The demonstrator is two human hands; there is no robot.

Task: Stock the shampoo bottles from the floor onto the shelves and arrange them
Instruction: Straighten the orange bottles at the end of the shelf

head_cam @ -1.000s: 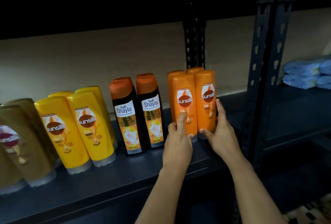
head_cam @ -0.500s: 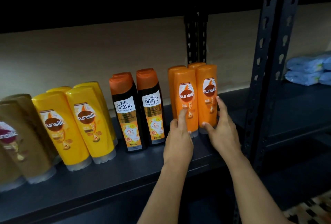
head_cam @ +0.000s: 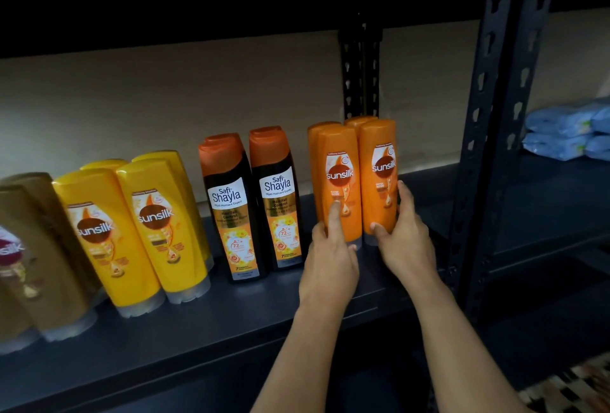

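Note:
Two front orange Sunsilk bottles stand upright side by side on the dark shelf (head_cam: 231,320), with two more orange ones behind them. My left hand (head_cam: 330,257) is on the left orange bottle (head_cam: 340,161), index finger laid up its front label and the other fingers curled at its base. My right hand (head_cam: 407,241) grips the right orange bottle (head_cam: 379,155), thumb on the front and fingers along its right side. Both bottles rest on the shelf, touching each other.
Left of the orange group stand two black Safi Shayla bottles (head_cam: 231,201), then yellow Sunsilk bottles (head_cam: 132,231) and gold-brown ones (head_cam: 33,247). A slotted metal post (head_cam: 495,148) rises just right of my hands. Blue packs (head_cam: 567,132) lie on the neighbouring shelf.
Both hands have stayed on the two front orange bottles. My left index finger has slid a little higher on the label; the bottles have barely shifted.

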